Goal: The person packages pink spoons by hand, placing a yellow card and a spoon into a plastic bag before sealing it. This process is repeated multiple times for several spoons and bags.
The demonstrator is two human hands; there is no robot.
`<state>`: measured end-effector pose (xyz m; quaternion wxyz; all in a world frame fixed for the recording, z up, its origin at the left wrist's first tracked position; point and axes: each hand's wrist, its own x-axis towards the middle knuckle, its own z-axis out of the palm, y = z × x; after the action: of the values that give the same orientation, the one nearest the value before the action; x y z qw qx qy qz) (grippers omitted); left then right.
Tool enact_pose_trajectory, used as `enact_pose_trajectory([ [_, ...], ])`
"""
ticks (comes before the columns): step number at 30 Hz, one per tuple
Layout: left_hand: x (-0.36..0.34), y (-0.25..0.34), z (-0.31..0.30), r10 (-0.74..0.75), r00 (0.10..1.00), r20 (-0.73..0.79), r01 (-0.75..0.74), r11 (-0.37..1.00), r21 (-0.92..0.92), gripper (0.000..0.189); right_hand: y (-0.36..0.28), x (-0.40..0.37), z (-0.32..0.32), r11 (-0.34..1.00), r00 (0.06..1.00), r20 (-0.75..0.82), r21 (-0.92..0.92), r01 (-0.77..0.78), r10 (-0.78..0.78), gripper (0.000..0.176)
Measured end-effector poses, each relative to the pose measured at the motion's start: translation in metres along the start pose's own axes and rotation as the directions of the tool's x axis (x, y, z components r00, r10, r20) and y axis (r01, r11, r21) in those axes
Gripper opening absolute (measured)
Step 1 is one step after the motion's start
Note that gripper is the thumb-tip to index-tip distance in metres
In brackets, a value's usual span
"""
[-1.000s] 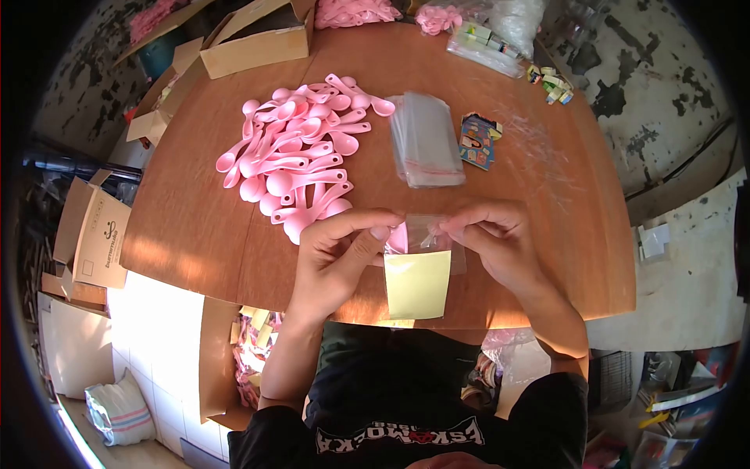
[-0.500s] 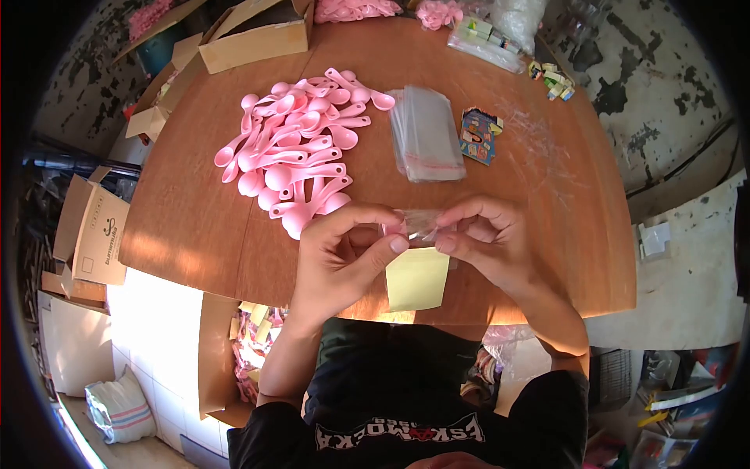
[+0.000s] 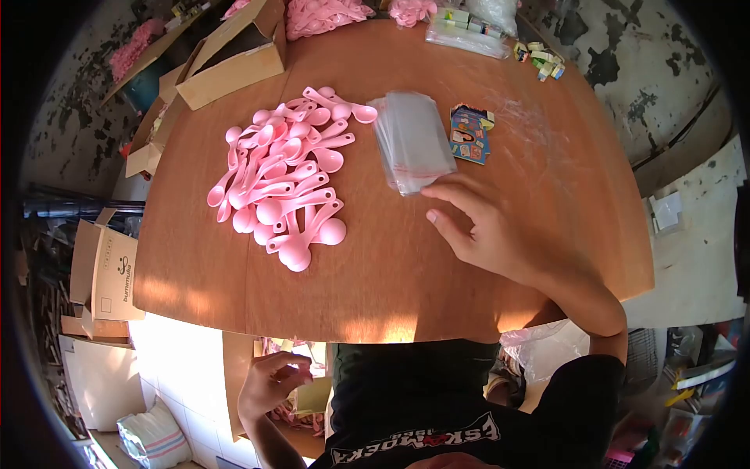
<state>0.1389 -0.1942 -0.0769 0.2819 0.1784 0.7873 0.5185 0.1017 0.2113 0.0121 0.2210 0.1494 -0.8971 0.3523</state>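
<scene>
My right hand (image 3: 480,230) is over the table, its thumb and forefinger apart. Its forefinger tip is at the lower edge of a stack of clear plastic bags (image 3: 416,137). My left hand (image 3: 273,383) is below the table's front edge, above an open cardboard box (image 3: 237,367). Its fingers are bent, with a gap between them and the thumb, and it seems to hold nothing. A pale yellow piece (image 3: 314,397) shows just beside and below it, partly hidden. A heap of pink measuring spoons (image 3: 289,168) lies left of the bags.
A blue printed carton (image 3: 470,134) lies right of the bags. Cardboard boxes (image 3: 234,70) stand at the table's back left. Bags of pink items (image 3: 324,17) and several small packs (image 3: 539,59) lie along the far edge. Another carton (image 3: 109,270) stands left of the table.
My hands have parted. The left went down to the box below the table, and the yellow packet has left the tabletop area. My right hand moved forward to the bags. The view has shifted slightly.
</scene>
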Motion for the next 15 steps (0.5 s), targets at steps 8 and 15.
enact_pose_trajectory([
  [8,-0.017,-0.029,0.007,-0.347,0.925,-0.157,0.38,0.826,0.417,0.073,0.043,0.0,0.023,0.858,0.991,0.065,-0.497,0.132,-0.115,0.036],
  [15,0.002,0.036,0.013,0.04,0.956,0.291,-0.066,0.995,0.078,0.064,0.044,-0.005,0.023,0.82,0.989,0.095,-0.554,0.145,-0.11,0.048],
])
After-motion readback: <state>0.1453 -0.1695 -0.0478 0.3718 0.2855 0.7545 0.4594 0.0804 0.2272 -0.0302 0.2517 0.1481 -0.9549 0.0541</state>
